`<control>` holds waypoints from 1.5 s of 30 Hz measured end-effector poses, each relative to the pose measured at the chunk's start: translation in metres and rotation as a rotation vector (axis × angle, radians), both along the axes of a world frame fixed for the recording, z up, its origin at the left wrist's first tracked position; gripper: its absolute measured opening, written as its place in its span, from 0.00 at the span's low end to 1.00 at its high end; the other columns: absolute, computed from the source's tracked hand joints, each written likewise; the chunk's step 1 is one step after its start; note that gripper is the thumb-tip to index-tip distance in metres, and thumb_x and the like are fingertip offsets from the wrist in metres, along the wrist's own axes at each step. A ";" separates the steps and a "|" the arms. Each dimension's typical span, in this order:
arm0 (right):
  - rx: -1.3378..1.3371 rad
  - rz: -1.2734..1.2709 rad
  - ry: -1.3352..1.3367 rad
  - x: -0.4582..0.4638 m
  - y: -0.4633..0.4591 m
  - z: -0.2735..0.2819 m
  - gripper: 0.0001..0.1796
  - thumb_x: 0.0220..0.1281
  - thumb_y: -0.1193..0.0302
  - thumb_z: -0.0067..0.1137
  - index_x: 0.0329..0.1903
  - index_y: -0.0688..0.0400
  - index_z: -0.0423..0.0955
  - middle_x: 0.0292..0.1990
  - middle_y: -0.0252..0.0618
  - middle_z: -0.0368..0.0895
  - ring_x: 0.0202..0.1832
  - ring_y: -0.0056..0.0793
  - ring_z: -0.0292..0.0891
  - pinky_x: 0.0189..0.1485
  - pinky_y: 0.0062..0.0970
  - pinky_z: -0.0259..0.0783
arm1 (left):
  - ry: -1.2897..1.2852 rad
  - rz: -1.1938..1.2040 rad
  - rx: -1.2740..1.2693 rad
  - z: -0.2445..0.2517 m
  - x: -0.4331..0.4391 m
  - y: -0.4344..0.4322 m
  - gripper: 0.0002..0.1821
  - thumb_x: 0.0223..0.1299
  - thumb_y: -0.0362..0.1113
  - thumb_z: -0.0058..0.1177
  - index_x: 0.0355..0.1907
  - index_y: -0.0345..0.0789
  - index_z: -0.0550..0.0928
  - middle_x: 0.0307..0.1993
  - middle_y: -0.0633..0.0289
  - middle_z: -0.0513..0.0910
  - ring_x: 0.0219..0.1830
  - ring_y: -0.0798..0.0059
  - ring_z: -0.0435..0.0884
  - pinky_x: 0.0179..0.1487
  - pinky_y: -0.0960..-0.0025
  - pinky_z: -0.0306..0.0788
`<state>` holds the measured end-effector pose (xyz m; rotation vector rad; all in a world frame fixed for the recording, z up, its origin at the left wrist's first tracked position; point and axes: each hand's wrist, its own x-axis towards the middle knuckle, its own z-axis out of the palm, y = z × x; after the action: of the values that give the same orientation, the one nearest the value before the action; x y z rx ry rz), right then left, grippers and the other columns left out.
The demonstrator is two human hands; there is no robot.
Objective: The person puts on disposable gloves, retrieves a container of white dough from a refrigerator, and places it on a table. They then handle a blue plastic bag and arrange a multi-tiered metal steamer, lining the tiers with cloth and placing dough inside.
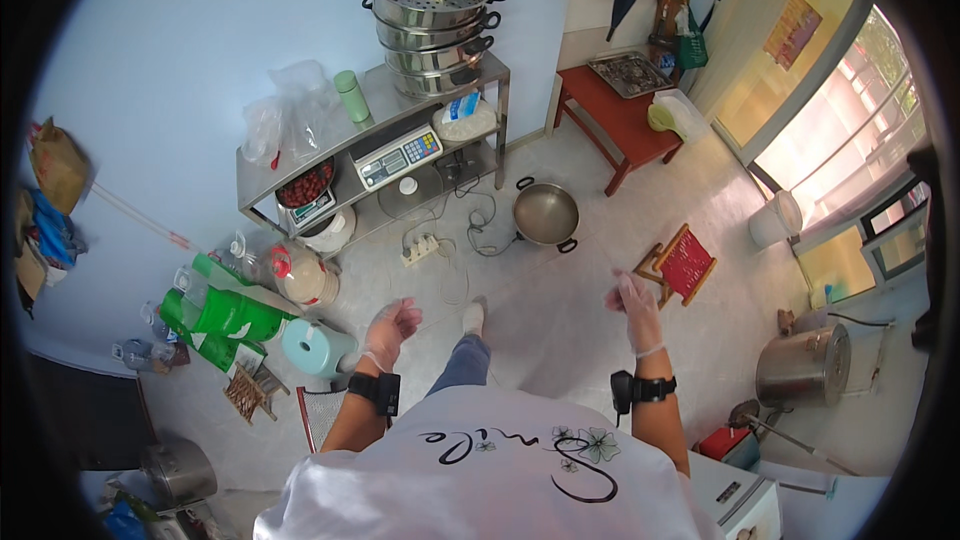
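My left hand [393,330], in a clear glove, hangs over the floor with its fingers loosely curled and holds nothing. My right hand [634,303], also in a clear glove, is raised near a folding stool with a red woven seat [686,265]; its fingers are bent, and I cannot tell whether they close on anything. Between and beyond the hands, a round metal pan [546,214] with black handles stands on the floor. A white power strip [421,250] with cables lies left of it. Below my left hand is a light-blue plastic stool [319,347].
A steel shelf [375,101] carries stacked steamer pots [431,22], a digital scale [398,157] and a bowl of red fruit [306,185]. Large plastic jugs [300,275] stand at left. A red table [600,109], white bucket [775,219] and tall steel pot [803,366] are at right.
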<state>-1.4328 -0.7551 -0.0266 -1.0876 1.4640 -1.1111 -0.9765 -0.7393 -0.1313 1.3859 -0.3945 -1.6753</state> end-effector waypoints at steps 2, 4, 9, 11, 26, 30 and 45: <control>-0.070 0.075 -0.037 0.017 -0.059 0.020 0.28 0.75 0.54 0.48 0.64 0.64 0.70 0.31 0.31 0.78 0.34 0.17 0.74 0.43 0.21 0.71 | -0.009 0.052 -0.054 -0.004 0.009 -0.046 0.18 0.73 0.48 0.46 0.52 0.38 0.80 0.37 0.66 0.85 0.39 0.74 0.82 0.48 0.71 0.72; -0.110 0.136 -0.063 0.039 -0.121 0.042 0.31 0.76 0.52 0.48 0.67 0.63 0.66 0.32 0.31 0.78 0.35 0.17 0.74 0.44 0.21 0.71 | -0.029 0.058 -0.119 -0.005 0.012 -0.100 0.17 0.74 0.47 0.45 0.51 0.39 0.81 0.36 0.66 0.85 0.38 0.76 0.82 0.46 0.72 0.72; -0.076 0.270 -0.148 0.108 -0.268 0.085 0.34 0.75 0.51 0.47 0.74 0.58 0.58 0.34 0.33 0.79 0.37 0.19 0.76 0.45 0.22 0.72 | -0.029 0.087 -0.213 0.014 0.016 -0.209 0.17 0.74 0.47 0.45 0.51 0.38 0.82 0.35 0.67 0.85 0.38 0.78 0.82 0.45 0.73 0.72; -0.022 0.287 -0.172 0.136 -0.328 0.095 0.36 0.74 0.49 0.48 0.75 0.57 0.56 0.34 0.35 0.80 0.36 0.21 0.76 0.45 0.23 0.74 | -0.041 0.062 -0.214 0.028 0.020 -0.242 0.18 0.74 0.47 0.46 0.52 0.38 0.82 0.35 0.67 0.85 0.39 0.78 0.82 0.46 0.73 0.72; 0.172 0.330 -0.320 0.226 -0.666 0.081 0.39 0.64 0.38 0.54 0.64 0.53 0.61 0.38 0.48 0.85 0.32 0.37 0.82 0.31 0.32 0.76 | -0.618 0.239 -0.358 0.087 0.075 -0.360 0.31 0.67 0.46 0.56 0.68 0.33 0.69 0.54 0.57 0.78 0.54 0.74 0.77 0.59 0.69 0.68; 0.254 0.304 -0.264 0.231 -0.696 0.066 0.37 0.64 0.39 0.54 0.62 0.53 0.63 0.36 0.48 0.85 0.33 0.37 0.83 0.30 0.31 0.75 | -0.869 0.341 -0.370 0.060 0.116 -0.424 0.49 0.57 0.42 0.68 0.75 0.31 0.56 0.67 0.44 0.68 0.68 0.60 0.66 0.69 0.61 0.62; 0.079 0.152 -0.386 0.250 -0.700 0.078 0.19 0.71 0.68 0.43 0.51 0.74 0.68 0.46 0.59 0.81 0.43 0.50 0.83 0.48 0.36 0.85 | -0.918 0.382 -0.584 0.003 0.192 -0.584 0.43 0.46 0.39 0.72 0.66 0.32 0.67 0.52 0.52 0.82 0.54 0.59 0.82 0.57 0.64 0.74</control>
<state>-1.1825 -1.4553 0.0514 -0.8566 1.0935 -1.0752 -0.7844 -1.3229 -0.1285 1.5599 -0.9675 -0.4655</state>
